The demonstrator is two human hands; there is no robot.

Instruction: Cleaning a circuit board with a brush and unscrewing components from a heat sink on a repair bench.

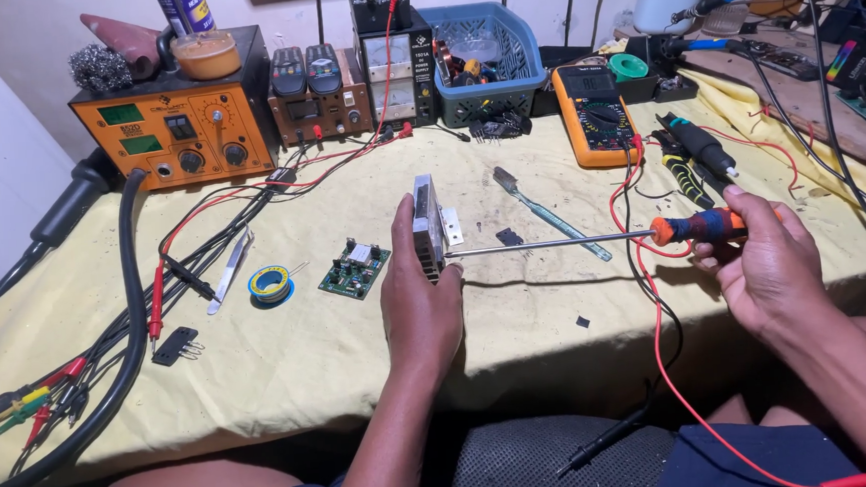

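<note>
My left hand [418, 300] grips a small metal power supply unit [430, 224], held on its edge on the yellow cloth of the workbench [290, 363]. My right hand [760, 259] holds a long screwdriver [593, 240] by its orange and blue handle. The shaft lies level and its tip touches the right side of the unit. A small green circuit board [354, 268] lies just left of my left hand. A toothbrush [549, 212] lies behind the shaft.
An orange soldering station [180, 124], a wooden meter box [319, 105], an analogue supply [390, 71] and a blue basket [482, 55] line the back. A multimeter [593, 113], pliers [693, 157], solder reel [270, 284], tweezers [229, 271] and red and black leads [155, 291] lie around.
</note>
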